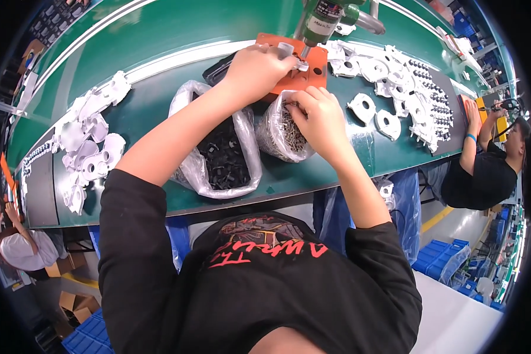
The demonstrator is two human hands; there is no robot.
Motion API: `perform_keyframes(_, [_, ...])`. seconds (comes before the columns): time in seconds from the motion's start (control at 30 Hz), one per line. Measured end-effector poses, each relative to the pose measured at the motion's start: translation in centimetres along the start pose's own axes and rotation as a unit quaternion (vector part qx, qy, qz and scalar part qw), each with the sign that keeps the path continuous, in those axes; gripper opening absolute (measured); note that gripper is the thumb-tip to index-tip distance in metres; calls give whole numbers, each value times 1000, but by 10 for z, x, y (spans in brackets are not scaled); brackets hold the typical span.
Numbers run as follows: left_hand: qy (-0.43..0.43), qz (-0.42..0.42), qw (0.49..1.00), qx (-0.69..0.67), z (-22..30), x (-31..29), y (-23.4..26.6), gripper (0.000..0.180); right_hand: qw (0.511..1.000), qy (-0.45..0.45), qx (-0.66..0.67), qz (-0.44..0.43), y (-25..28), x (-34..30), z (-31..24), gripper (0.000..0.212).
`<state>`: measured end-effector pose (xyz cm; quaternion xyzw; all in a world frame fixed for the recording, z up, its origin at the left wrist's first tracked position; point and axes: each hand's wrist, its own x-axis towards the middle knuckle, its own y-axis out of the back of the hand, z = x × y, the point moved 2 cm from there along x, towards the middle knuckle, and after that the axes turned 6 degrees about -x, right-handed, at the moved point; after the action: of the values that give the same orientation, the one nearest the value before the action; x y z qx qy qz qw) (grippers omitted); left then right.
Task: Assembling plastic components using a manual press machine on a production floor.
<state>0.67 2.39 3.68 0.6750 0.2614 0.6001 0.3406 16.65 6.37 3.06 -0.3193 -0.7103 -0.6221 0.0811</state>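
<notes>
1. Left hand (256, 71): we note it over the orange plate (312, 79), fingers bent and clamped on a pale part (301, 66). Undersides of the fingers hidden from us.
2. Location of the pale part: on the orange plate, beneath the bit of the green driver (321, 20). We cannot tell whether bit and part touch.
3. Right hand (323, 115): at the mouth of a clear bag (267, 134) of small metal screws (293, 138). Thumb and forefinger are drawn close to each other; we cannot tell whether they are clamped on a screw or only sorting among them.
4. Step in hand, our judgement: picking a screw with the right hand while the left steadies the pale part under the driver.
5. Next move, our judgement: it calls for one screw pinched singly, clear of the bag's rim, with the left fingers kept off the line of the bit.
6. Surroundings: left of the screws, we record a larger clear bag (251, 150) of black pieces (221, 156), partly behind the left forearm. White housings lie in a heap (91, 141) at left on the green table (140, 115) and in a group (374, 69) at right. Beyond the latter, rows of small dark pieces (439, 103).
</notes>
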Motion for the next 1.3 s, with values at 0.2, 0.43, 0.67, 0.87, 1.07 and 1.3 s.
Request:
perform_keyframes(0.2, [69,-58,996,-13,8,8,-27,13,1000,-13,10,13,-1,-2,-2,16])
perform_keyframes(0.43, [63,-111,977,-169,-15,-13,-27,18,1000,4,-1,-3,1,3,-3,16])
perform_keyframes(0.67, [120,-25,972,-198,-7,-37,24,18,1000,23,16,4,0,3,0,13])
perform_keyframes(0.87, [201,-225,943,-141,25,-112,79,15,996,13,73,43,-2,0,2,9])
perform_keyframes(1.07, [174,-201,960,-85,47,-125,66,22,979,-106,166,52,7,2,10,8])
perform_keyframes(1.3, [169,-201,964,-49,53,-127,62,19,877,-218,427,-31,24,4,22,10])
